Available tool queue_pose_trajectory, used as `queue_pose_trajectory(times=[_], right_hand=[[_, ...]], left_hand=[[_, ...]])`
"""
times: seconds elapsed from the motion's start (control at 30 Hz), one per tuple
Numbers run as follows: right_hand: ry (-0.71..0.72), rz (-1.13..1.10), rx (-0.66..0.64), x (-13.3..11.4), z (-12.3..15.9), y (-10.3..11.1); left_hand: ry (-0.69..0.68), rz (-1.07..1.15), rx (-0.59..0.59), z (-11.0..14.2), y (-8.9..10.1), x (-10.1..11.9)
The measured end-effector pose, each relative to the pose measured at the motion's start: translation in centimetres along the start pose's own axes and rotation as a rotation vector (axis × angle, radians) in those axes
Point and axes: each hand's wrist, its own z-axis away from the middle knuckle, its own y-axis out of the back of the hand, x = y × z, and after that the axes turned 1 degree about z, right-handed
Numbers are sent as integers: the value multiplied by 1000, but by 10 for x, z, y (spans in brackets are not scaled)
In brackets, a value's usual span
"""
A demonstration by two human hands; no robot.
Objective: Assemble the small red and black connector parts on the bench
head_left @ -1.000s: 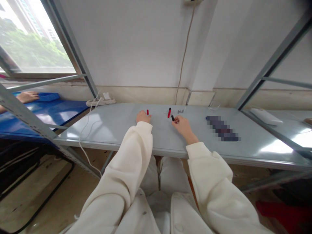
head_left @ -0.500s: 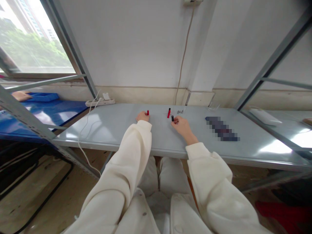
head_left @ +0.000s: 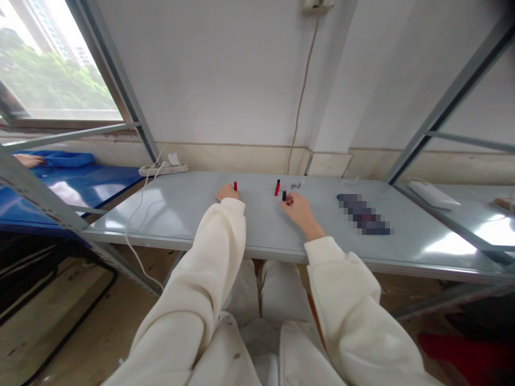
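A shared workshop is showing here, with steel-framed benches (head_left: 181, 214) lining the walls and a power strip (head_left: 163, 169) sitting along one.

The person wears a thick, cream-white top of soft, fleecy fabric. The left sleeve (head_left: 195, 279) and the right sleeve (head_left: 346, 305) are wide and puffy, falling in broad rounded folds, and each narrows to a gathered cuff (head_left: 232, 206) at the wrist. The left hand (head_left: 226, 192) and the right hand (head_left: 300, 209) are bare. Lower down, the top's two off-white front panels (head_left: 301, 359) hang apart, and the left one carries a small grey speck (head_left: 237, 355). Pale off-white trousers (head_left: 284, 289) cover the knees, their cloth smooth and softly creased.
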Motion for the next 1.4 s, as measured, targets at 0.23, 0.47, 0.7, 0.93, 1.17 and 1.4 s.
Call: queue_pose_trajectory(times=[0.23, 0.47, 0.7, 0.93, 1.17, 1.4], right_hand=[[18, 24, -8, 0, 0, 0], [82, 8, -76, 0, -1, -5], [237, -84, -229, -32, -12, -34], [93, 44, -225, -69, -41, -82], [-27, 126, -280, -88, -60, -102], [-41, 163, -281, -88, -68, -112]], left_hand=[[14, -13, -4, 1, -1, 0], [15, 316, 166, 16, 12, 4], [187, 761, 360, 8, 18, 3], [370, 1025, 282, -15, 2, -9], [381, 1387, 405, -17, -4, -9], [365, 1489, 385, -17, -9, -8]])
